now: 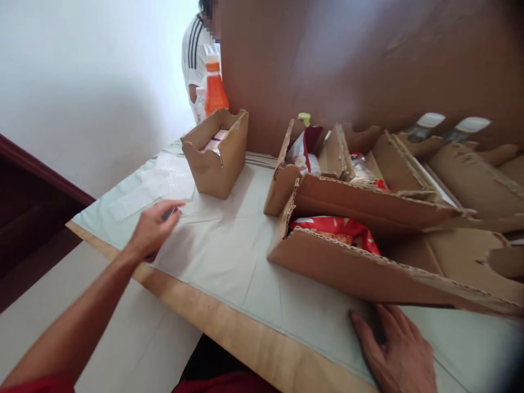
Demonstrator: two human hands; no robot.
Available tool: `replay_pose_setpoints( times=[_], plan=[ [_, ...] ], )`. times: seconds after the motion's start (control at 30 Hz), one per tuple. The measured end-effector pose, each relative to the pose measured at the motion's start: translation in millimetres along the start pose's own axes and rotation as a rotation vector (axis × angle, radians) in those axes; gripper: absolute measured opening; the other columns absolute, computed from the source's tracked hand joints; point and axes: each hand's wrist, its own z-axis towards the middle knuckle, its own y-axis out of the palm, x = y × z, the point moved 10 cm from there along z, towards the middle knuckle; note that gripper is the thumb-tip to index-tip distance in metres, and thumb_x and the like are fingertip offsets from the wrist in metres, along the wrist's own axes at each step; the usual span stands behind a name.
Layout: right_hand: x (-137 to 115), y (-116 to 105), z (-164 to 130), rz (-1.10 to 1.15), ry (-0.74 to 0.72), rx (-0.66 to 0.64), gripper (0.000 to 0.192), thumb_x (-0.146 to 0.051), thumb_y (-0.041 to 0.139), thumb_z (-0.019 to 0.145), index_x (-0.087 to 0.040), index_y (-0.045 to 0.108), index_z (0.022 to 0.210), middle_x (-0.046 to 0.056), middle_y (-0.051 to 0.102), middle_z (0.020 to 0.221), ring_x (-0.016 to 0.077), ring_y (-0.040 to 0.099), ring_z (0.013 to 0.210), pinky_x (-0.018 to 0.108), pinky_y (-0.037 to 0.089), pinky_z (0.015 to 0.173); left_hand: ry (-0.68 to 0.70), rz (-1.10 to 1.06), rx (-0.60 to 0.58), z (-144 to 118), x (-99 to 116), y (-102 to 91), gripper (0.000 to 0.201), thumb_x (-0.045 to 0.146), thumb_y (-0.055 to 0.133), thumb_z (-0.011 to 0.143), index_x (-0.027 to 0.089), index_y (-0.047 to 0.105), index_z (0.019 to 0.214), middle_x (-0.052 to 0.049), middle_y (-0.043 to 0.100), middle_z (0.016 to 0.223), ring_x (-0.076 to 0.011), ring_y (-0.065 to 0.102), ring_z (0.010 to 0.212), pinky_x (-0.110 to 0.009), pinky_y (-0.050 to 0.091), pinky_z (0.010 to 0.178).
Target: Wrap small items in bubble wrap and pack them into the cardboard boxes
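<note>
Fingers of the left hand (153,226) curl over a small dark object, unclear; right hand (399,355) lies flat, and could nudge the cardboard tray (360,273) sideways.

Dark object (158,252): small, mostly hidden under the left hand at left of centre in the frame; only a dark edge with a reddish tint shows below the palm; its kind cannot be told; it lies on the pale cloth near the table's front edge.
Long cardboard tray (368,273): brown corrugated, torn rims, lower right of the frame, lying flat on the cloth; its near wall is just beyond the right hand's fingertips; a red packet (341,229) lies inside.
</note>
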Motion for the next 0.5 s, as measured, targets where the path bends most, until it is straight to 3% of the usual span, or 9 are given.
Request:
replay_pose_setpoints(
  times=[0.1, 0.17, 0.23, 0.37, 0.5],
  plan=[
    [1.9, 1.0, 0.8, -0.012, -0.029, 0.013, 0.059, -0.060, 0.043, 0.095, -0.011, 0.072, 0.109, 0.027, 0.075, 0.114, 0.0472, 0.071, 0.106, 0.062, 0.057, 0.086, -0.152, 0.126, 0.075, 67.8, -60.3, -26.3, 0.031, 0.023, 0.051, 0.096, 0.012, 0.073, 0.114, -0.007, 0.074, 0.121, -0.0323, 0.066, 0.124, -0.053, 0.047, 0.114],
    [3.0, 0.5, 1.3, -0.016, -0.027, 0.014, 0.058, -0.060, 0.044, 0.095, -0.011, 0.073, 0.108, 0.027, 0.075, 0.114, 0.0469, 0.072, 0.105, 0.062, 0.058, 0.085, -0.229, 0.205, 0.058, 90.2, -91.0, -35.5, 0.028, 0.027, 0.058, 0.099, 0.009, 0.070, 0.118, -0.008, 0.071, 0.124, -0.0343, 0.063, 0.129, -0.059, 0.044, 0.116],
    [3.2, -1.8, 1.3, -0.018, -0.013, 0.017, 0.056, -0.060, 0.045, 0.095, -0.013, 0.072, 0.108, 0.026, 0.075, 0.115, 0.0465, 0.072, 0.105, 0.062, 0.059, 0.085, -0.294, 0.286, 0.016, 96.7, -113.8, -39.9, 0.036, 0.037, 0.067, 0.099, 0.011, 0.067, 0.124, -0.010, 0.068, 0.132, -0.0331, 0.062, 0.130, -0.061, 0.045, 0.114],
    [0.1, -3.0, 0.8, -0.003, -0.010, 0.004, 0.054, -0.059, 0.047, 0.095, -0.014, 0.072, 0.110, 0.023, 0.076, 0.115, 0.0450, 0.072, 0.107, 0.062, 0.059, 0.088, -0.370, 0.439, -0.052, 92.0, -135.9, -39.6, 0.038, 0.043, 0.069, 0.098, 0.014, 0.068, 0.122, -0.012, 0.067, 0.135, -0.0317, 0.060, 0.132, -0.063, 0.041, 0.117],
    [3.0, 0.3, 3.0, 0.016, 0.011, 0.024, 0.056, -0.059, 0.047, 0.095, -0.012, 0.073, 0.110, 0.023, 0.076, 0.114, 0.0457, 0.072, 0.108, 0.062, 0.059, 0.088, -0.324, 0.513, -0.070, 90.9, -126.9, -41.4, 0.030, 0.031, 0.055, 0.103, 0.007, 0.070, 0.092, -0.009, 0.072, 0.109, -0.0387, 0.062, 0.128, -0.072, 0.040, 0.111]
  ],
)
